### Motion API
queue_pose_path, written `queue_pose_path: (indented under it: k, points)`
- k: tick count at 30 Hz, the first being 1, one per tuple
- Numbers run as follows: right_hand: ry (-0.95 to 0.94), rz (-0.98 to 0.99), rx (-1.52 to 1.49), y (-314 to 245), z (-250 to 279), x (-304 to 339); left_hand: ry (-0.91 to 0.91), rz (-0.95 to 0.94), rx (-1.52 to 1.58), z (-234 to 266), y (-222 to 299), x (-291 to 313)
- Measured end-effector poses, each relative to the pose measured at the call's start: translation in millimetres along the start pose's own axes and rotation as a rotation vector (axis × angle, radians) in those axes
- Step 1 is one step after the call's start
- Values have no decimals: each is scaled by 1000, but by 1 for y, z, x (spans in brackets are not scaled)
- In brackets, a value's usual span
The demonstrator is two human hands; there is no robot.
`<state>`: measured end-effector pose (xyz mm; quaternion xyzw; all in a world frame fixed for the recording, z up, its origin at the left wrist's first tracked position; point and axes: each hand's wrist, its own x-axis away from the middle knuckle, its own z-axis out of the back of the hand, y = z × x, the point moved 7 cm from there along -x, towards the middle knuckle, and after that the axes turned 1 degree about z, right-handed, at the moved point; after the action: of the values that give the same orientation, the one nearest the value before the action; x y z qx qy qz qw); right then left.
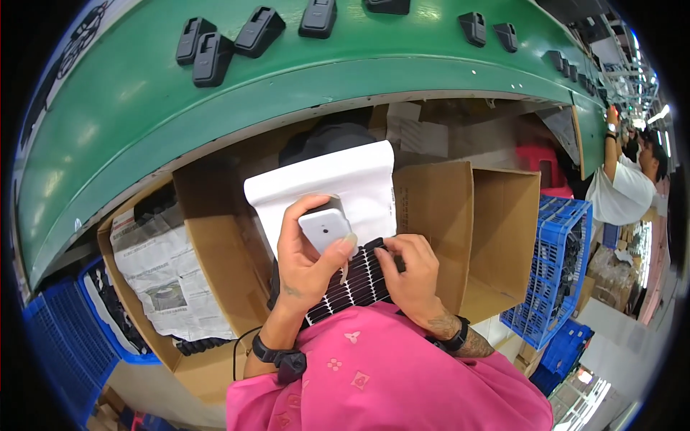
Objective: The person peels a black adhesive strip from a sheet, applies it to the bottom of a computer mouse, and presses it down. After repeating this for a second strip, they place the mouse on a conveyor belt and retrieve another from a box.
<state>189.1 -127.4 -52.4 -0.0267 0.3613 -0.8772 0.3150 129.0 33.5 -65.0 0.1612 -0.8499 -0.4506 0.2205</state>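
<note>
My left hand is closed round a small, pale grey, rounded case with one small dark hole in its face. The thumb presses along its lower edge. Under it, a white sheet with curled top lies across my lap and the boxes. Its lower part carries rows of glossy black strips with thin white gaps between them. My right hand is at the upper right corner of these strips, thumb and forefinger pinched together at the black edge. Whether a strip is lifted there cannot be made out.
Ahead curves a green bench bearing several black stands. Open cardboard boxes stand left, with newspaper inside, and right. Blue crates flank both sides, and a red stool sits underneath. Another person works far right.
</note>
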Motion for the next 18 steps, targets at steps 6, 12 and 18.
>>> queue_pose_path:
  k: [6, 12, 18]
  points:
    - [-76, -158, -311, 9, 29, 0, 14, 96, 43, -1, 3, -5]
    - [-121, -367, -843, -30, 44, -34, -48, 25, -215, -16, 16, 8]
    - [-343, -437, -1056, -64, 25, -54, -228, -116, -413, -35, 39, 19]
